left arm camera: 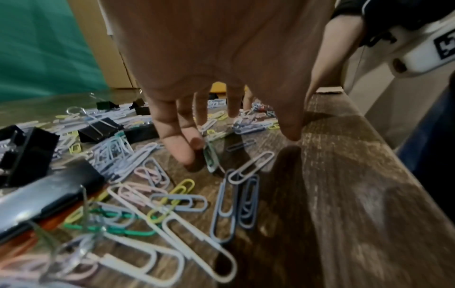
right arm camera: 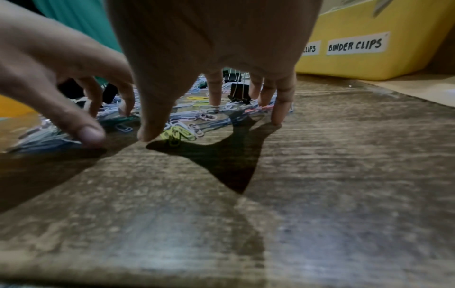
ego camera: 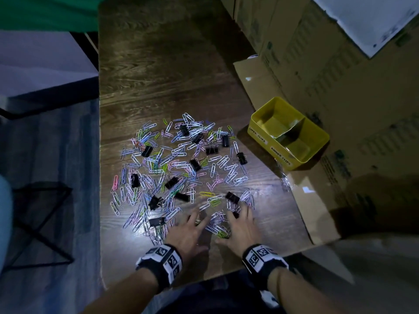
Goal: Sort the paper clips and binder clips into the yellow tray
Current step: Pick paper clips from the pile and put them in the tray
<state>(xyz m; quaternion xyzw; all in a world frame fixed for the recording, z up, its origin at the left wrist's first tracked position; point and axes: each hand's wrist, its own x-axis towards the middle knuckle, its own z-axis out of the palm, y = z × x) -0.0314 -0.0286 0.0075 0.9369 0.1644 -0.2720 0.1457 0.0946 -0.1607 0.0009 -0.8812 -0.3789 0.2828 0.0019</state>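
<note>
A heap of coloured paper clips mixed with black binder clips covers the middle of the dark wooden table. The yellow tray, with two compartments, stands to the right of the heap; its front labels include "BINDER CLIPS". Both hands sit at the heap's near edge with fingers spread. My left hand touches the table with its fingertips, beside a green paper clip. My right hand rests straight fingers on clips, its thumb next to yellow-green paper clips. Neither hand holds anything.
Cardboard boxes rise along the right side, and the tray stands on a flat cardboard sheet. The table's near edge lies just behind my wrists. A black metal frame stands on the floor at the left.
</note>
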